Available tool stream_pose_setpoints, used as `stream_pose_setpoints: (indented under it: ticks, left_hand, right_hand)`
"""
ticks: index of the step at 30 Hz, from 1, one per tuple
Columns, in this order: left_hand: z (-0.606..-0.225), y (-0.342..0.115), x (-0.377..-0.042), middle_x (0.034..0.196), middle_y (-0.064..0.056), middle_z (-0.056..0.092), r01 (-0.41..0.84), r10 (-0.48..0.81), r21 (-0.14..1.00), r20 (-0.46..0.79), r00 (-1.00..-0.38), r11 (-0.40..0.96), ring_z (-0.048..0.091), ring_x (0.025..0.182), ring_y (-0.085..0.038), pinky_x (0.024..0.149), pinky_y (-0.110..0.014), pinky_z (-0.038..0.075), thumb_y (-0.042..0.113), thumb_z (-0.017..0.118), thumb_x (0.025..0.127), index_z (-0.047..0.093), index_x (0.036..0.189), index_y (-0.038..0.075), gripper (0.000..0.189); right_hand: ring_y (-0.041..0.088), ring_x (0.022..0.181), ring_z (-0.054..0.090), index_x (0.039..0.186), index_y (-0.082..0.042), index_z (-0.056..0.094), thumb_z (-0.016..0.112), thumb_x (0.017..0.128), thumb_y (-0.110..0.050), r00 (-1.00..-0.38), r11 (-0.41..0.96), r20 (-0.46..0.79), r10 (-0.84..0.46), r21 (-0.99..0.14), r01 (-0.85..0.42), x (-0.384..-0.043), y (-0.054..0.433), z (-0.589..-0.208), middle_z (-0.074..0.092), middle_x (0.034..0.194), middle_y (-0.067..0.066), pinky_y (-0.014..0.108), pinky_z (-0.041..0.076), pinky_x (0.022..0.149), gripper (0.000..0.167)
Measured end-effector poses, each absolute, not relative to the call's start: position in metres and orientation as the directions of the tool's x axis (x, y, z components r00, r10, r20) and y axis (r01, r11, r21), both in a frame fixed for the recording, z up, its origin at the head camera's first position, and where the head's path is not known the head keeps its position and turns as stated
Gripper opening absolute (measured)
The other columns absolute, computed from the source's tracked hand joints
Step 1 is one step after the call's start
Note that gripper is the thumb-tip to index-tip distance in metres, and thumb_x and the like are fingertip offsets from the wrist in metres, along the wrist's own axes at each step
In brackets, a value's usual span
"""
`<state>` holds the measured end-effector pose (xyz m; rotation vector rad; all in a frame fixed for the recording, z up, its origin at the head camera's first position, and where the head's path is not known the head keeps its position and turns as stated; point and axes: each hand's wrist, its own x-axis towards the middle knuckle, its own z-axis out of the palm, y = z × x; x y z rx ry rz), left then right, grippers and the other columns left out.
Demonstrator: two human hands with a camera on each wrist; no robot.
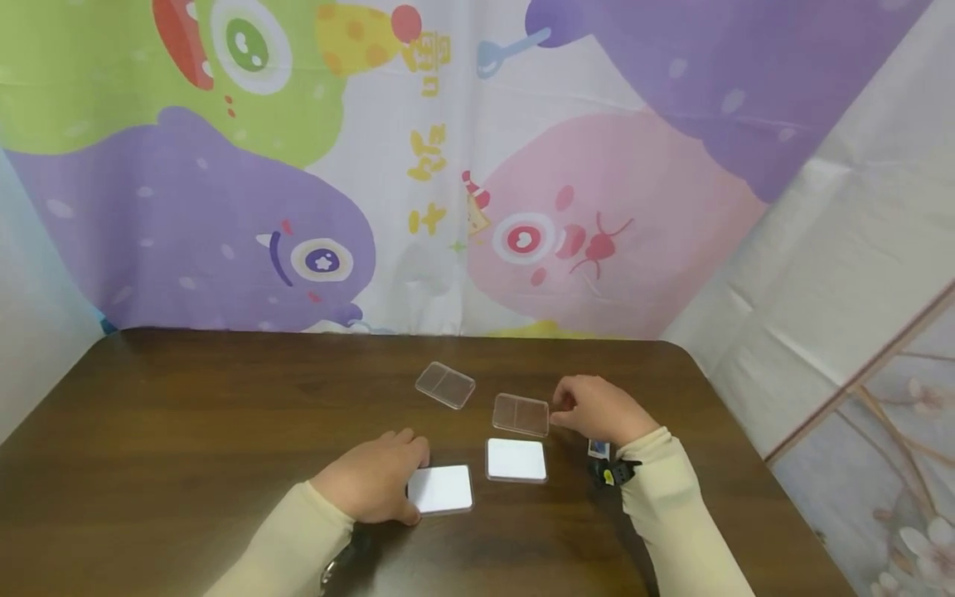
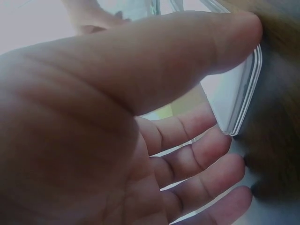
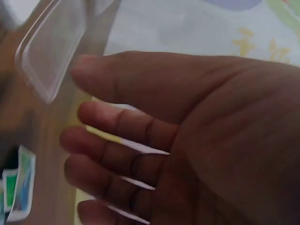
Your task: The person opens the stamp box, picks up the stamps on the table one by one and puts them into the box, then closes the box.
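A shallow clear plastic box (image 1: 445, 489) filled with white lies on the table, my left hand (image 1: 376, 477) at its left end. Thumb and fingertips hold its opposite edges; the layered clear rim of this box (image 2: 243, 93) shows in the left wrist view. My right hand (image 1: 600, 408) hovers beside the right edge of a clear lid (image 1: 521, 414), its fingers loosely bent around nothing. In the right wrist view a small gap parts the thumb from the lid (image 3: 51, 56). A second white-filled box (image 1: 516, 460) sits just below that lid.
Another clear lid (image 1: 445, 385) lies tilted farther back. Small picture cards (image 1: 598, 448) lie under the right wrist, partly hidden, near a black wristband (image 1: 618, 473). A cartoon-printed cloth (image 1: 418, 274) hangs behind the dark wooden table (image 1: 224, 398).
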<state>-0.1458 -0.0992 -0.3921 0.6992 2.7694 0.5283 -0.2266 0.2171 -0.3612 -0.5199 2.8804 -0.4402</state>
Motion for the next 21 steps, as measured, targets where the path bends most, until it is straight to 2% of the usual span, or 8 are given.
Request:
stream_pose_setpoints:
  ticks: [6,14,21]
  left_hand:
    - [-0.392,-0.098,-0.145,0.097,0.0,0.055,0.409,0.496,0.399,-0.143,-0.857,0.821,0.053,0.09,-0.02,0.082,-0.044,0.05,0.023,0.095,0.069,0.061,0.105,0.01,0.052]
    - [-0.394,-0.098,-0.144,0.097,-0.001,0.055,0.411,0.495,0.396,-0.135,-0.859,0.821,0.053,0.09,-0.02,0.081,-0.044,0.051,0.023,0.095,0.068,0.061,0.106,0.01,0.053]
    - [-0.395,-0.099,-0.145,0.098,-0.001,0.055,0.418,0.5,0.388,-0.134,-0.856,0.821,0.054,0.091,-0.02,0.082,-0.045,0.051,0.025,0.096,0.068,0.061,0.106,0.011,0.053]
  right_hand:
    - [0.023,0.085,0.058,0.11,-0.001,0.065,0.078,0.089,-0.018,-0.941,0.928,-0.181,-0.285,-0.297,-0.224,-0.232,0.234,-0.369,0.065,0.104,0.011,0.045,0.052,0.078,0.03]
    - [0.032,0.101,0.062,0.122,0.004,0.063,0.077,0.09,-0.014,-0.944,0.938,-0.217,-0.25,-0.294,-0.181,-0.24,0.246,-0.38,0.062,0.119,0.021,0.052,0.052,0.089,0.039]
    - [0.033,0.101,0.062,0.124,0.006,0.063,0.078,0.088,-0.012,-0.949,0.948,-0.219,-0.227,-0.274,-0.164,-0.244,0.252,-0.381,0.062,0.117,0.022,0.053,0.053,0.089,0.043]
